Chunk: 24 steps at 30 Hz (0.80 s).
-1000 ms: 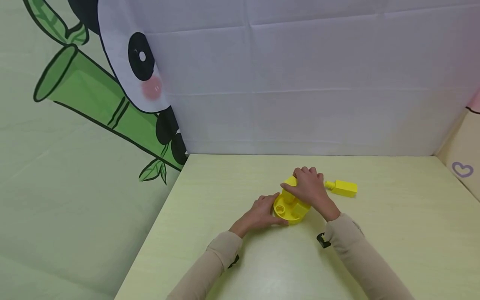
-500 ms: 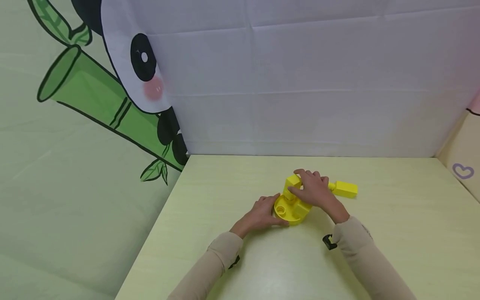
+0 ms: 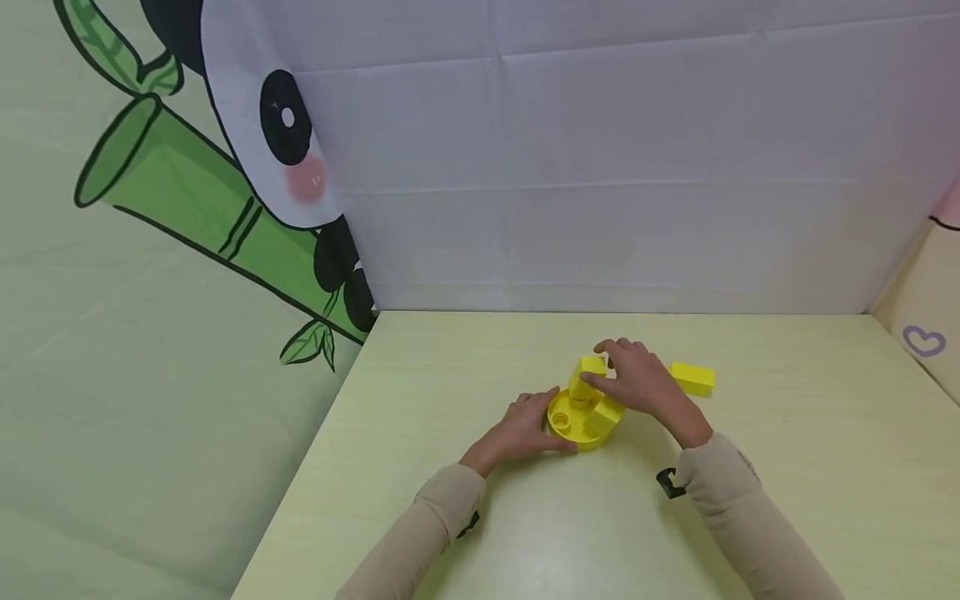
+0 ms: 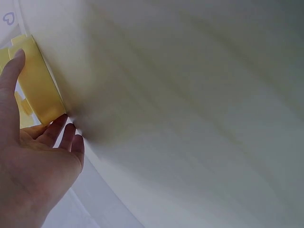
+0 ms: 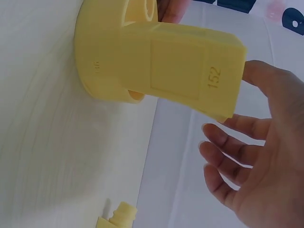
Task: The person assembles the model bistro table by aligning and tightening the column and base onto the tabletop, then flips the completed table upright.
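Observation:
My left hand (image 3: 521, 429) holds a round yellow plastic base (image 3: 558, 433) on the table, thumb on the near side and fingers on the far side. In the left wrist view the thumb lies across the base's wall (image 4: 40, 85). A yellow block (image 3: 587, 367) stands upright on the base, with a second one (image 3: 606, 414) beside it at the right rim. That second block, marked 152 (image 5: 190, 66), fills much of the right wrist view and hides part of my right hand (image 3: 637, 379). Those fingers are spread loosely around the upright block, the thumb overlapping its side.
To the right on the pale table (image 3: 787, 467) lies a loose yellow block (image 3: 692, 378); its ridged neck (image 5: 124, 213) shows in the right wrist view. An open round socket (image 3: 560, 421) sits on the base's left. A white cloth wall (image 3: 600, 208) stands behind the table.
My right hand has loosened from the upright block and shifted slightly right. The upright block looks turned a little. My left hand and the base have stayed in place.

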Each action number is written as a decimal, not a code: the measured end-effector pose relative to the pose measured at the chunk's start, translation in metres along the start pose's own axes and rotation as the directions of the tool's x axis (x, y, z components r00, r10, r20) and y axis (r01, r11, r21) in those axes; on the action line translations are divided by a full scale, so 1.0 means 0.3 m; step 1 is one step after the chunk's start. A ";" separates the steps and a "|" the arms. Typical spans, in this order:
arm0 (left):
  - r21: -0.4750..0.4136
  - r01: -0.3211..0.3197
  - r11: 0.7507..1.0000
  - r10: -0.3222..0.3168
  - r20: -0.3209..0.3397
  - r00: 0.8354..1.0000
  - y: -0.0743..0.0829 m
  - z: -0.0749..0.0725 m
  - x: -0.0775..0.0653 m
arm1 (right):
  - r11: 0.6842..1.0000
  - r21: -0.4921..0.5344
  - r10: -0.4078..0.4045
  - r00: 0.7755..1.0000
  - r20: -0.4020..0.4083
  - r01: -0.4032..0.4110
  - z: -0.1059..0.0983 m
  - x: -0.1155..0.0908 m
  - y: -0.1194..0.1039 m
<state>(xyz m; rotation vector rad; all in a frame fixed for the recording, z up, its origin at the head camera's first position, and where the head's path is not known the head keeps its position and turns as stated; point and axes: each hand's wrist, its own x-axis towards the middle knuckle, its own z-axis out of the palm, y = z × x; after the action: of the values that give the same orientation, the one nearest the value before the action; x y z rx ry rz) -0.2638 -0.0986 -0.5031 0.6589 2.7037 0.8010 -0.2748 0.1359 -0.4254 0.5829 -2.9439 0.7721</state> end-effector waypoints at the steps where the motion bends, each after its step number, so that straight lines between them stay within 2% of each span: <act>1: -0.003 0.001 1.000 -0.001 -0.001 1.000 0.000 0.001 0.000 | 1.000 0.001 -0.011 1.000 0.002 0.011 0.001 -0.001 -0.001; 4: -0.004 0.007 1.000 -0.007 0.002 1.000 0.001 0.001 0.000 | 1.000 -0.006 -0.018 1.000 0.002 0.018 0.010 -0.002 -0.001; 9: -0.006 0.002 1.000 -0.002 0.005 1.000 0.003 0.000 -0.003 | 0.999 -0.033 0.016 1.000 -0.013 -0.017 0.019 -0.005 -0.004; 17: -0.010 0.014 1.000 -0.014 0.005 1.000 0.005 -0.002 -0.006 | 0.996 -0.084 -0.004 0.999 -0.048 0.000 0.018 -0.017 -0.025; 21: -0.015 0.023 1.000 -0.023 0.003 1.000 0.005 -0.001 -0.006 | 0.994 -0.105 -0.003 0.999 -0.042 -0.001 0.019 -0.018 -0.041; 24: -0.013 0.019 1.000 -0.019 0.004 1.000 0.002 -0.005 -0.007 | 0.994 -0.103 -0.034 0.999 -0.027 0.031 0.012 -0.019 -0.046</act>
<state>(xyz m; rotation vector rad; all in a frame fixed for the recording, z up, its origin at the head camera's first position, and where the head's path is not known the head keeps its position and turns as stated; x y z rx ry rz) -0.2624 -0.0998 -0.5014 0.6307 2.6951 0.8112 -0.2642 0.1250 -0.4231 0.6056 -2.9189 0.6167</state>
